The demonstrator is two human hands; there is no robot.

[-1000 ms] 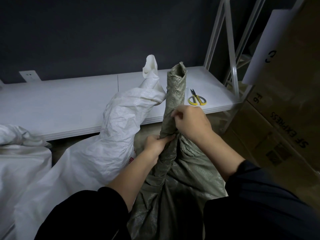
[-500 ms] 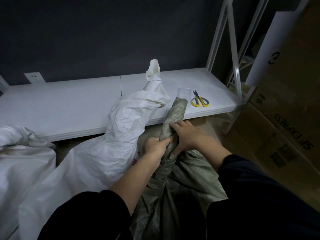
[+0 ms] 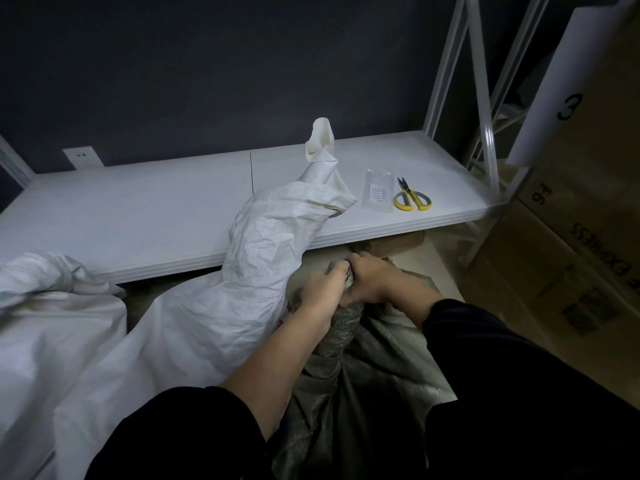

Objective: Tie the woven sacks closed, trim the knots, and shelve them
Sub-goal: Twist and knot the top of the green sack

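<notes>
In the head view, the left hand [image 3: 322, 285] and right hand [image 3: 377, 282], both curled tight, gripped the twisted neck of the grey-green woven plastic sack [image 3: 374, 368] standing near the low white shelf [image 3: 138, 216], where the slick weave might untwist if either grip slackened before knotting.

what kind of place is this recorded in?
Probably a storeroom or small warehouse: white metal shelving, stacked shipping cartons, plus a white sack and a grey-green sack.
</notes>
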